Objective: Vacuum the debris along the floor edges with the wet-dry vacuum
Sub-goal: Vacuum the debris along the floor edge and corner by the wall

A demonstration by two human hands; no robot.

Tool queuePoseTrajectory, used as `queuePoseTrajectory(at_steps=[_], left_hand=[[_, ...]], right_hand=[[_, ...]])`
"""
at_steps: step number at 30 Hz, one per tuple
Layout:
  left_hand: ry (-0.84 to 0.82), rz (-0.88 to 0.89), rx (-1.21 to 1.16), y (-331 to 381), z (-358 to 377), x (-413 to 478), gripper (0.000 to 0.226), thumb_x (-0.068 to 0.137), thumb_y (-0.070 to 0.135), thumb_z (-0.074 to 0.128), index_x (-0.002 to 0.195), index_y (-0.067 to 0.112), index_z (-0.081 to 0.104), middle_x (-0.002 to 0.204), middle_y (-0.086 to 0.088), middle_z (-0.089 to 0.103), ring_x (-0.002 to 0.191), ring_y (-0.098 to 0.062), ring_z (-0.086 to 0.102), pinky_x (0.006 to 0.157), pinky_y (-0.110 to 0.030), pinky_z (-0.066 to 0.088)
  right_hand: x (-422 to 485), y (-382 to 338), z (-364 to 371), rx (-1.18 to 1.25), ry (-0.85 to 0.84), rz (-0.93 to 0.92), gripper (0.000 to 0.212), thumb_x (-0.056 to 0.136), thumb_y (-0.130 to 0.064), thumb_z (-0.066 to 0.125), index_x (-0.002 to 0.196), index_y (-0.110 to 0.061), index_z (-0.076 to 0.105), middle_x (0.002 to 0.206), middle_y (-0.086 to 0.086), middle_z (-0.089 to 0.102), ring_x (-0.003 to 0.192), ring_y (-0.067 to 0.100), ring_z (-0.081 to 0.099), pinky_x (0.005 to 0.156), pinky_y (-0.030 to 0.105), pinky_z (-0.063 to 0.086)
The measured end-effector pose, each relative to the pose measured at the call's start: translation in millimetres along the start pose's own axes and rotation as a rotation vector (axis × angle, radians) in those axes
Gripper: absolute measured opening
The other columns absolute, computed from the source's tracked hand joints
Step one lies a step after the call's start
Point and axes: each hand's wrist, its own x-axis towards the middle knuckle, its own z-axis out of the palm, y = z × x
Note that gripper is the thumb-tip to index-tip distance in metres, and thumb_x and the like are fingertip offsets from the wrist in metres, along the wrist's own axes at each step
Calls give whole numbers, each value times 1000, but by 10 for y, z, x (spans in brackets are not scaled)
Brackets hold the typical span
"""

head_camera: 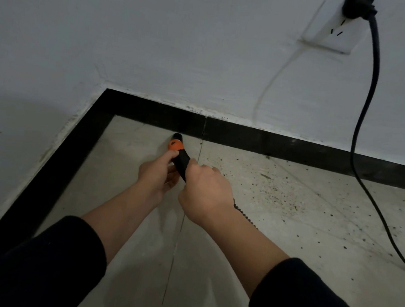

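Much of the vacuum is out of sight: only its black nozzle (180, 160) with an orange collar (174, 145) shows, plus a short run of ribbed hose (243, 212) that slips out from under the right wrist and is soon hidden behind the forearm. The machine's body is nowhere in frame. The nozzle's tip sits at the floor edge, against the black baseboard (270, 144), and its mouth is too dark to make out.

Two hands hold the nozzle. The left hand (156, 176) is wrapped around it just below the orange collar, fingers closed on the tube. The right hand (205, 190) is clamped on the tube farther back, knuckles up, covering where the nozzle meets the hose. Both dark sleeves (39, 266) are cut off by the bottom edge.

Debris (274, 186) — dark specks too small and too many to count — is scattered over the pale floor (138, 258) to the right of the hands, thickest near the baseboard. Left of the nozzle the floor looks nearly clean.

On the wall (157, 39) there is one white socket (334, 30), partly cut off at the top, with one black plug (358, 6) in it. One black cord (371, 82) hangs down from it and runs across the floor, off the right edge. A faint pale line curves down the wall below the socket — what it is cannot be told.
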Motion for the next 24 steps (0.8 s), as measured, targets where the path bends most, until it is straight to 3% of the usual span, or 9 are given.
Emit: queuePoseTrajectory(at_steps=[8, 24], left_hand=[[-37, -37, 30, -133, 176, -107, 33, 87, 26, 69, 111, 4, 67, 89, -12, 70, 53, -11, 57, 53, -24, 45], [-56, -34, 19, -186, 303, -97, 37, 87, 26, 70, 116, 3, 66, 97, -14, 71, 67, -17, 61, 57, -26, 49]], right_hand=[[-161, 189, -18, -27, 21, 41, 37, 92, -13, 49, 128, -9, 43, 113, 12, 59, 104, 29, 53, 72, 33, 38], [-175, 259, -67, -27, 18, 88, 35, 91, -13, 49, 126, -10, 44, 111, 11, 58, 102, 28, 53, 72, 33, 37]])
